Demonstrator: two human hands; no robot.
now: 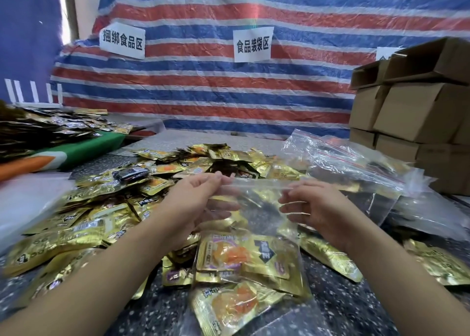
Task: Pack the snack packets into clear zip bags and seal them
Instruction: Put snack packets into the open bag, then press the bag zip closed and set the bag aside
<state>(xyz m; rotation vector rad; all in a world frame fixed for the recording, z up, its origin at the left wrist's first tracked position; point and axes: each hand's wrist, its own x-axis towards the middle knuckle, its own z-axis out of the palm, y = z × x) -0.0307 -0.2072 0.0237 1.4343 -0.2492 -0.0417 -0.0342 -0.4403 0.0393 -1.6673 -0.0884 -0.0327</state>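
The clear zip bag (pixel 254 224) is held up over the middle of the surface (pixel 356 297) with a few gold snack packets (pixel 244 257) sitting in its bottom, left hand (pixel 195 203) and right hand (pixel 315 208) each pinching a top corner at the mouth. Loose gold packets (pixel 101 208) are piled all around under it, more zip bags (pixel 356 163) lie off to the right, and cardboard boxes (pixel 412 112) are stacked behind those.

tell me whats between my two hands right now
In the head view, the top of the clear zip bag spans the gap between the left hand and right hand, each holding one end. Gold snack packets sit inside it lower down.
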